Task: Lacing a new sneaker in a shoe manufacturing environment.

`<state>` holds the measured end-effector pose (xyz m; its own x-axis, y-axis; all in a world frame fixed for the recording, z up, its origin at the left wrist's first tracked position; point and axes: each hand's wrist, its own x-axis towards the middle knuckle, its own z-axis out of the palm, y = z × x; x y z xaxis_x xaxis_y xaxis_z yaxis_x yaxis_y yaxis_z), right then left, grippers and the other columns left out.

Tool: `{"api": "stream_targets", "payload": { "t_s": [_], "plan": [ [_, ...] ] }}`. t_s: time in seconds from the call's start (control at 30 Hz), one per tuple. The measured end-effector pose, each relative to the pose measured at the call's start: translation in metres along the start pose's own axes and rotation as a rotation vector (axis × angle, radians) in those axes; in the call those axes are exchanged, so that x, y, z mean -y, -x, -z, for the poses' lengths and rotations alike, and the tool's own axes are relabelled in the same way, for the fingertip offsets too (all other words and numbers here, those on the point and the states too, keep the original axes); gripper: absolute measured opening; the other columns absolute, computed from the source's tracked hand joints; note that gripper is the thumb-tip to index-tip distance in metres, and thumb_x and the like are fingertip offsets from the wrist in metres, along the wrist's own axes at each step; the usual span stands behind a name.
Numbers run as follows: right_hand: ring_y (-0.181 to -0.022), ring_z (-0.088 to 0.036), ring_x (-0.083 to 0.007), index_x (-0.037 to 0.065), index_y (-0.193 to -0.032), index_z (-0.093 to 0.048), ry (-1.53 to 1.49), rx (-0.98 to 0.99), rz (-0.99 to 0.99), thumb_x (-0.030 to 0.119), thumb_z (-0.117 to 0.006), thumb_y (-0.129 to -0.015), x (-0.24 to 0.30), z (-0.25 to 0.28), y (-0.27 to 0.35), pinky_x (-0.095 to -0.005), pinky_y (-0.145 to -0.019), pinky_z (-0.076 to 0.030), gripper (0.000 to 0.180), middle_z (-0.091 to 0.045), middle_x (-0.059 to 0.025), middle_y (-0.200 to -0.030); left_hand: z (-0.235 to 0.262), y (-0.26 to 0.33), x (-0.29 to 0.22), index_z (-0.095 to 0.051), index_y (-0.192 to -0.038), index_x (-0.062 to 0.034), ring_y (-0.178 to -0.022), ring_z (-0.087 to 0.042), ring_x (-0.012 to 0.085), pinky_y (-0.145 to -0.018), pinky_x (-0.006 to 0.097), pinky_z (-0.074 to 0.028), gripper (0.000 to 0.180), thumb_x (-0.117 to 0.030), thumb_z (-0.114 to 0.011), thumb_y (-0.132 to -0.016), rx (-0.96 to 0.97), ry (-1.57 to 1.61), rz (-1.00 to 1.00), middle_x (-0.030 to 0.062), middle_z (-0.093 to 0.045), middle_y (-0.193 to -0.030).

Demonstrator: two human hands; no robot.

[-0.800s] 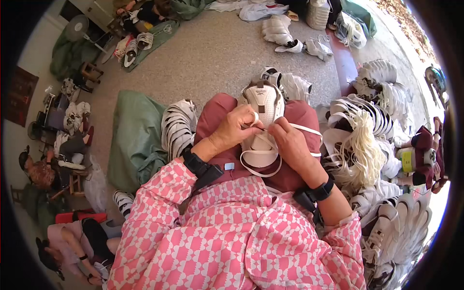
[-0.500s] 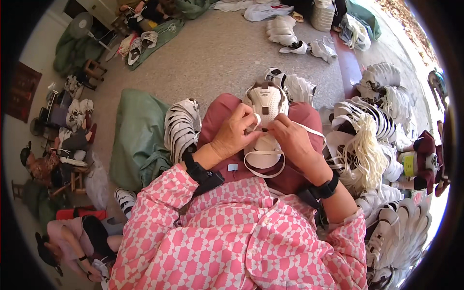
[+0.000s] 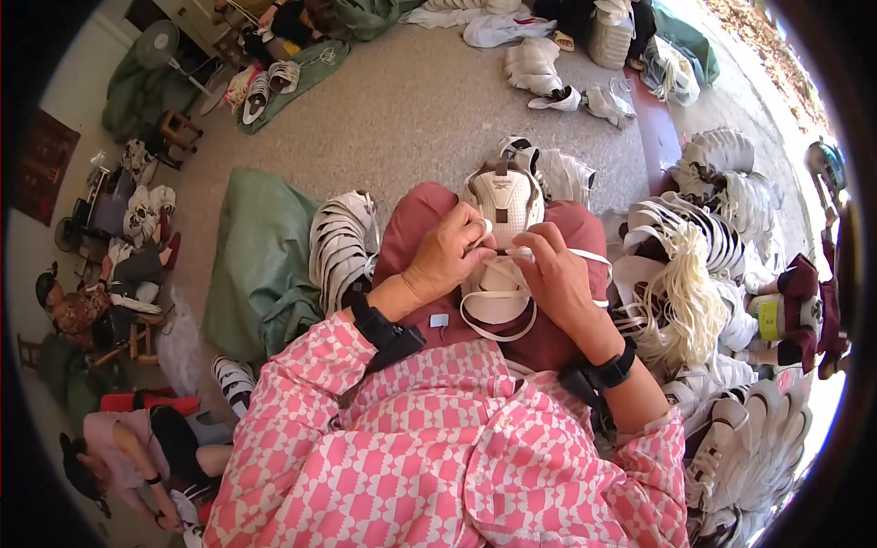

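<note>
A white shoe upper (image 3: 508, 203) with a dark tab lies across my lap, between the knees of my reddish trousers. Over its lacing area, my left hand (image 3: 448, 245) is closed in a pinch around a flat white shoelace (image 3: 498, 339). Close beside it, my right hand (image 3: 557, 277) has thumb and index finger together on another stretch of the same lace. One loop of lace hangs over the near part of the upper, and another length trails right over my knee. The eyelets under my fingers are mostly hidden.
Stacked white uppers stand left (image 3: 343, 242) and ahead (image 3: 566, 172) of my knees. On my right are more uppers (image 3: 722, 215) and a bundle of cream laces (image 3: 690, 301). A green cloth (image 3: 260, 260) lies left. Other people sit at left, one in pink (image 3: 128, 447); a fan (image 3: 157, 44) stands behind.
My right hand has shifted slightly, its fingers now lifted and pinching the lace at the shoe's middle. The trailing lace on the right has dropped lower over my knee. My left hand stays nearly still.
</note>
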<state>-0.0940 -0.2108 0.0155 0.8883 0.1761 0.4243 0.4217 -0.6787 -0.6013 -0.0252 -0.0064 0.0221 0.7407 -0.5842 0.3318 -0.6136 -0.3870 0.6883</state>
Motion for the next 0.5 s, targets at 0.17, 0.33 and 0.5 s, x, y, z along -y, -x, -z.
{"api": "stream_targets", "payload": {
  "t_s": [0.17, 0.33, 0.5],
  "plan": [
    [-0.073, -0.063, -0.0307, 0.007, -0.108, -0.055, -0.044, -0.068, -0.109, 0.006, -0.067, -0.082, -0.002, 0.007, 0.009, -0.0412, -0.062, -0.050, 0.029, -0.055, -0.0111, -0.113, 0.008, 0.011, -0.002, -0.059, -0.088, 0.0009, -0.094, -0.060, 0.0266, -0.078, 0.034, -0.049, 0.015, -0.003, -0.071, -0.080, -0.003, -0.119, 0.063, 0.0104, -0.052, -0.103],
    [-0.073, -0.061, -0.0261, 0.005, -0.095, -0.059, -0.096, -0.022, -0.008, 0.010, -0.068, -0.082, -0.003, 0.018, 0.026, -0.0370, -0.066, -0.048, 0.017, -0.059, -0.0099, -0.097, 0.096, 0.050, 0.052, -0.060, -0.095, 0.0016, -0.098, -0.058, 0.0254, -0.082, 0.032, -0.048, 0.016, -0.005, -0.069, -0.084, -0.425, -0.457, 0.093, 0.0104, -0.054, -0.115],
    [-0.074, -0.059, -0.0291, 0.007, -0.077, -0.062, 0.076, 0.205, 0.236, 0.024, -0.068, -0.084, 0.005, 0.030, 0.028, -0.0379, -0.077, -0.044, 0.019, -0.060, -0.0085, -0.077, 0.209, 0.137, 0.119, -0.063, -0.088, 0.0023, -0.108, -0.054, 0.0273, -0.091, 0.036, -0.043, 0.019, -0.015, -0.068, -0.085, -0.654, -0.352, 0.724, 0.0150, -0.056, -0.116]
  ]
}}
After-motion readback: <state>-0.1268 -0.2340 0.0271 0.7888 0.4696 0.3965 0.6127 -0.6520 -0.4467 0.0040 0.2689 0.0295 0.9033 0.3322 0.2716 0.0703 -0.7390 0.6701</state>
